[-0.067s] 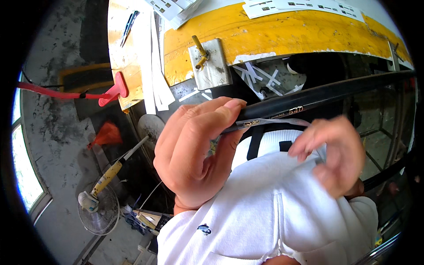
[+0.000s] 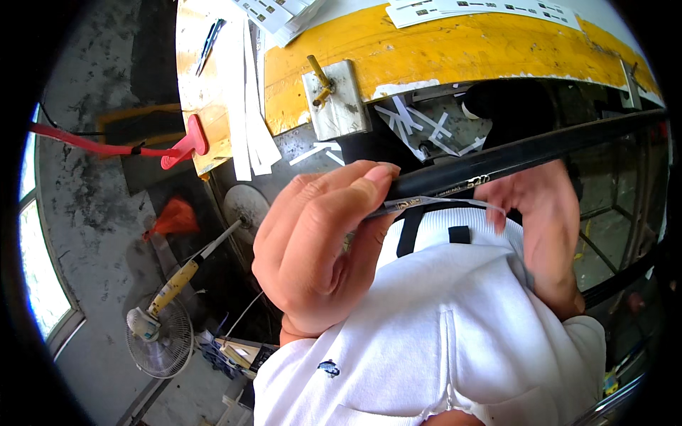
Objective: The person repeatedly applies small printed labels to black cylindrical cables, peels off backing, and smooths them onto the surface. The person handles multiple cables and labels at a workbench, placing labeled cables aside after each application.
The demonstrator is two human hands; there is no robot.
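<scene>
My left hand (image 2: 323, 238) is closed around the near end of a long black rod (image 2: 526, 157), thumb on top. Pale printed marks run along the rod's side. It slants from my fingers up to the far right. A thin clear film strip (image 2: 455, 202) comes from between the same fingers and curls away below the rod, its right end loose. My right hand (image 2: 543, 220) is right under the rod, near the strip's loose end. Its fingers are slightly blurred, hang apart and show nothing between them; whether they touch the rod I cannot tell.
A worn yellow table (image 2: 440, 53) with printed sheets (image 2: 483, 11) lies ahead. A metal plate clamp (image 2: 337, 99) sits on its edge. White paper strips (image 2: 256, 135), tweezers (image 2: 209, 46) and a red-handled tool (image 2: 186, 142) are at the left. A fan (image 2: 162, 334) stands lower left.
My right hand has moved up and slightly inward, from below the rod to its underside. My left hand keeps its grip, and the rod and film strip have shifted only slightly.
</scene>
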